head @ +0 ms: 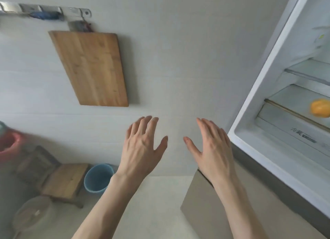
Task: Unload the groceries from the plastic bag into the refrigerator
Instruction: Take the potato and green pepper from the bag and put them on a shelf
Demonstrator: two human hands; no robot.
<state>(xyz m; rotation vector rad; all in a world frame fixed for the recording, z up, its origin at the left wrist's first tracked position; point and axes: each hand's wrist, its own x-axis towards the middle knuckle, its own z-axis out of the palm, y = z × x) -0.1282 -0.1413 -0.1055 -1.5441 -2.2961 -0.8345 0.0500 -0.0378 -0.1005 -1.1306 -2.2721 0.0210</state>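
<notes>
both bare hands, left hand (142, 145) and right hand (212, 149), hang spread and empty. at three o'clock the open white refrigerator (253, 103) holds one round orange fruit (320, 108). the plastic bag is out of view, so what's left is unclear.

The cutting board (92, 67) is matt wood, the bucket (98, 178) smooth blue plastic, the refrigerator (253, 117) frame glossy white.
</notes>
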